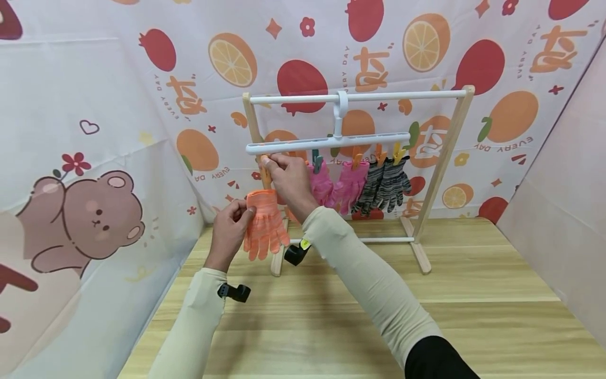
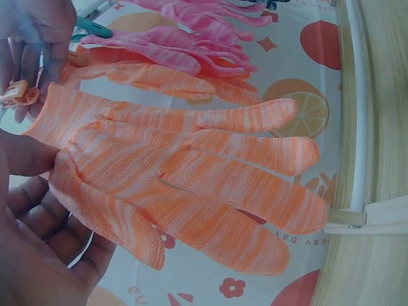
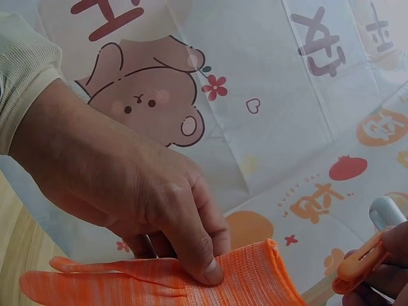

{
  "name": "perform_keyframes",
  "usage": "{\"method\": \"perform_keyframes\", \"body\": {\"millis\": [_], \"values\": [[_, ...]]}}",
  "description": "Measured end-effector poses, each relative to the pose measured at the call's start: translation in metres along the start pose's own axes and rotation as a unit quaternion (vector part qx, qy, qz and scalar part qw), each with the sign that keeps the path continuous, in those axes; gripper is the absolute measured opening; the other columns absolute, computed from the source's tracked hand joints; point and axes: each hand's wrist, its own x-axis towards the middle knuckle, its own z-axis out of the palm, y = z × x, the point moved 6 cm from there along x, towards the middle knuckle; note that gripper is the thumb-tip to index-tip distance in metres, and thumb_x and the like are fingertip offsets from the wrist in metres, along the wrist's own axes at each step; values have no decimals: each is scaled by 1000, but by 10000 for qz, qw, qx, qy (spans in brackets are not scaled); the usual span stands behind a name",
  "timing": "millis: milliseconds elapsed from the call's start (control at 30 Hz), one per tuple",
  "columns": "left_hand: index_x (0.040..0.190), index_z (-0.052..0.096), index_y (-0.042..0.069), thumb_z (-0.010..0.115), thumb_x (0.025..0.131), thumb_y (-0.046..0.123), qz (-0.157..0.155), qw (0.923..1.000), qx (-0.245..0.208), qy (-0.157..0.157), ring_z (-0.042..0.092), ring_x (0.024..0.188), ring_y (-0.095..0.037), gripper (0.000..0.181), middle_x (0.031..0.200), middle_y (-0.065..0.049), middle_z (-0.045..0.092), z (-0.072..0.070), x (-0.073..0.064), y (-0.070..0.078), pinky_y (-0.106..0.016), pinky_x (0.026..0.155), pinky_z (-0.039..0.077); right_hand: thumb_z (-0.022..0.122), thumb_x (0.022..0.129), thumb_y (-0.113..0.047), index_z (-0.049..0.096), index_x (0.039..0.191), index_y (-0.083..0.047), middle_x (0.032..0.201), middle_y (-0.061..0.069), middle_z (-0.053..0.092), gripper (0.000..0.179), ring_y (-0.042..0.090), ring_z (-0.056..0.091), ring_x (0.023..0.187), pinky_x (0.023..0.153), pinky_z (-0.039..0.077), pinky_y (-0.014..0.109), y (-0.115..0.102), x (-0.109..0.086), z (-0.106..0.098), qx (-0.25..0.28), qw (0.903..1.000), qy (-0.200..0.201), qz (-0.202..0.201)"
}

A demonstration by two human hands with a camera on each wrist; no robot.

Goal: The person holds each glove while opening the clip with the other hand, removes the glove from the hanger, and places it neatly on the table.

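Observation:
My left hand (image 1: 228,231) pinches an orange knit glove (image 1: 266,223) between thumb and fingers near its cuff; the glove's fingers hang down. Above it, under the left end of the white hanger bar (image 1: 326,142), my right hand (image 1: 292,181) holds an orange clothespin (image 3: 360,261). In the right wrist view the clothespin is beside the cuff, apart from it. Behind, a second orange glove (image 2: 162,80) shows in the left wrist view. Farther right, pink gloves (image 1: 347,184) and grey-black gloves (image 1: 393,181) hang from clothespins on the bar.
The hanger hooks over the top rail (image 1: 402,95) of a wooden rack, whose right post (image 1: 442,168) stands on the wooden table (image 1: 341,326). A fruit-print cloth (image 1: 189,52) hangs behind, and a bear-print cloth (image 1: 101,221) covers the left side.

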Motion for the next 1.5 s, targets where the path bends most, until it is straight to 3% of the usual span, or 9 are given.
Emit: {"method": "perform_keyframes", "body": {"millis": [467,967,1133,1333,1500], "values": [[107,71,0,64,102,19,-244,9997,33,-7,56,68,-15,20,90,-19,67,2,-1,-7,-20,59,45,66,101,-27,74,124,-10,97,-2,71,30,13,55,78,64,45,25,1,-1,-1,-76,9999,-35,-94],[107,70,-1,65,101,22,-293,9995,119,-26,56,68,-12,23,89,-17,67,1,-2,-11,-20,60,45,67,100,-24,75,122,-8,97,-1,73,28,12,54,77,63,44,26,-2,-1,-1,32,9997,110,-213],[104,70,0,64,102,24,-329,9994,145,-12,57,69,-12,24,87,-15,66,1,-3,-13,-20,61,46,67,100,-23,75,122,-8,99,-1,74,28,12,56,79,66,46,26,-1,-1,-1,32,9997,116,-235],[104,70,0,64,102,24,-329,9994,135,21,57,69,-11,24,87,-15,66,0,-4,-14,-20,61,46,66,101,-24,72,128,-10,109,-2,74,31,10,65,94,81,55,27,0,-2,0,-5,9999,-14,-165],[103,70,0,64,102,21,-284,9993,235,21,56,68,-10,22,86,-16,66,0,-4,-15,-20,61,45,65,101,-23,72,127,-10,109,0,74,30,11,65,92,79,55,29,-1,-2,-1,-11,9997,40,-247]]}}
